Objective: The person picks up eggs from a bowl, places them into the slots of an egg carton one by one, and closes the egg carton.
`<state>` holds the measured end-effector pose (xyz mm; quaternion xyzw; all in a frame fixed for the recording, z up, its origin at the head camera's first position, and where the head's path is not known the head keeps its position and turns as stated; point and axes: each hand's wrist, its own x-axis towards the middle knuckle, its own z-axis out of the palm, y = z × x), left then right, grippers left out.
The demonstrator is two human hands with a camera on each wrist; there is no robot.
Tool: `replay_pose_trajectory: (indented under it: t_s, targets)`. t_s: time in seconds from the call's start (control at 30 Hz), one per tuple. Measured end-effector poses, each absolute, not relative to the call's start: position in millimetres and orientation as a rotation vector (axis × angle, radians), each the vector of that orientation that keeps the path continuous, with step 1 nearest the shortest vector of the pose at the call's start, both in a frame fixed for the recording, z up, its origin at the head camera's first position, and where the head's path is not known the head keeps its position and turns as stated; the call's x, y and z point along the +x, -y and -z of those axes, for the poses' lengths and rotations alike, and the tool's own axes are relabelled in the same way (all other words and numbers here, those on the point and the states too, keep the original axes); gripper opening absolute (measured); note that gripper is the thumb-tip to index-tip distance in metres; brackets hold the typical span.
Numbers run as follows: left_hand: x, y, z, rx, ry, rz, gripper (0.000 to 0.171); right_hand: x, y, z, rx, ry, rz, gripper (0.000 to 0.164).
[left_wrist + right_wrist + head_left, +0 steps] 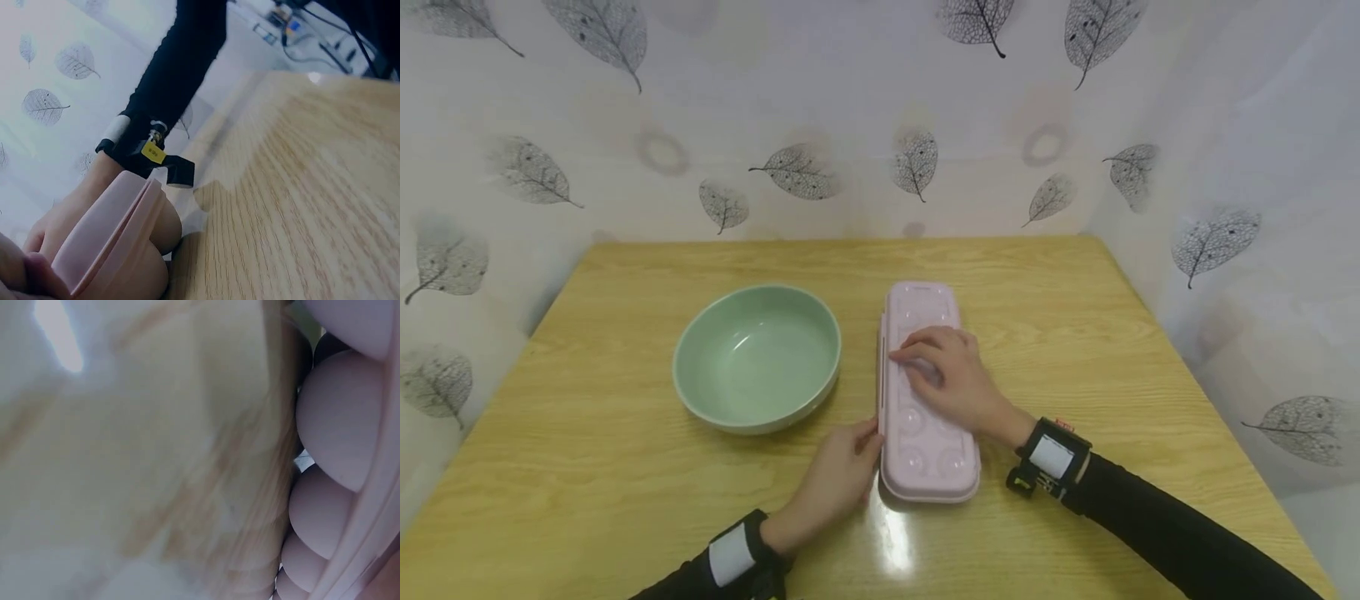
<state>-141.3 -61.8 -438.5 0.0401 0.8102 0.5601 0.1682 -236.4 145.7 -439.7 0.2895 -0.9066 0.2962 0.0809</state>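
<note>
A long pink egg box [928, 462] with round bumps in its lid lies lengthwise on the table, its lid down on its base. My left hand [831, 471] holds its left edge near the front end, thumb and fingers at the rim. Across the lid reaches my right hand [951, 371], its bent fingertips at the left edge and its thumb over the lid. In the left wrist view a thin seam runs along the box's side [119, 231]. Rounded cups [340, 419] of its underside show in the right wrist view. The box's contents are hidden.
A light green bowl [756, 358] stands left of the egg box, with nothing seen inside. The wooden table [1075, 333] ends at a leaf-patterned cloth [850, 100] behind and on both sides. Cables [319, 44] appear beyond the table in the left wrist view.
</note>
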Motion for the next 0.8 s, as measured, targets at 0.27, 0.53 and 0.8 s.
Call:
replay_pose_trajectory:
  t_s: [0.27, 0.53, 0.8]
  targets:
    - [-140.5, 64.0, 439.2, -0.081, -2.166, -1.682, 0.042, -235.4, -142.3, 440.4, 0.839, 2.734, -0.925, 0.032]
    - [-162.1, 68.9, 439.9, 0.171, -2.397, -1.394, 0.046, -238.8, -147.1, 434.3, 0.905, 2.736, -0.842, 0.032]
    - [-195.6, 57.3, 449.4, 0.148, -2.490, -1.483, 0.057, -240.5, -152.0, 437.3, 0.967, 2.731, -0.833, 0.034]
